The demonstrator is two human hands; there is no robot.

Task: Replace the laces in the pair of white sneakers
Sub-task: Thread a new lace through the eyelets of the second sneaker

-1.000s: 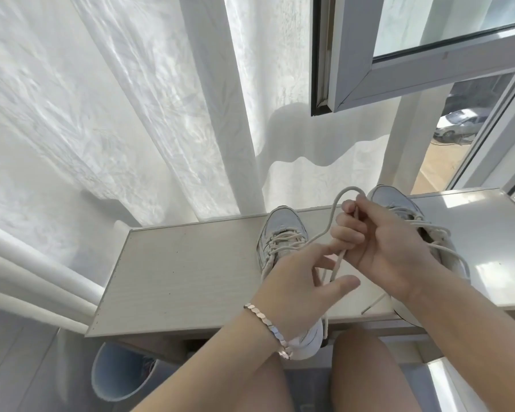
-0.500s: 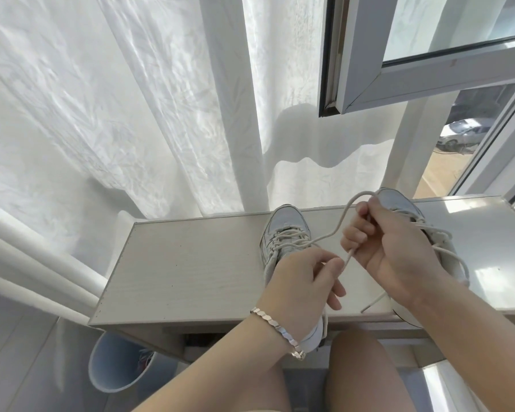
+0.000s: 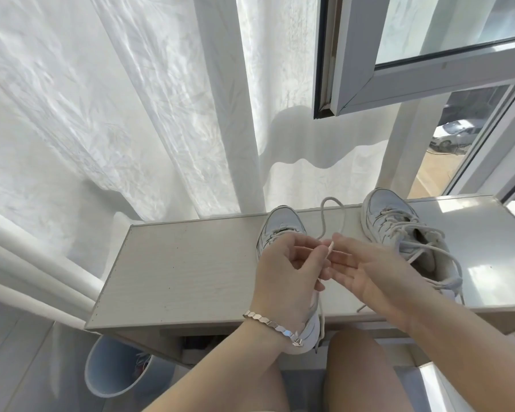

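A pale wood-grain rectangular tabletop point(image 3: 176, 263) stood before sunlit sheer white crinkled curtains point(image 3: 101, 114). A grey-framed window sash point(image 3: 399, 81) hung open at 1 o'clock. A light-blue round bin point(image 3: 110, 373) sat at 7 o'clock.

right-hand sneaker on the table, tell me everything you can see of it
The right-hand sneaker is a white low-top with pale grey panels and a thick sole, leather-like. It stands upright on the pale table, toe pointing away from the camera. Off-white laces criss-cross it loosely, with long loops and ends spilling past its dark opening and heel. The right hand lies beside it without gripping it.
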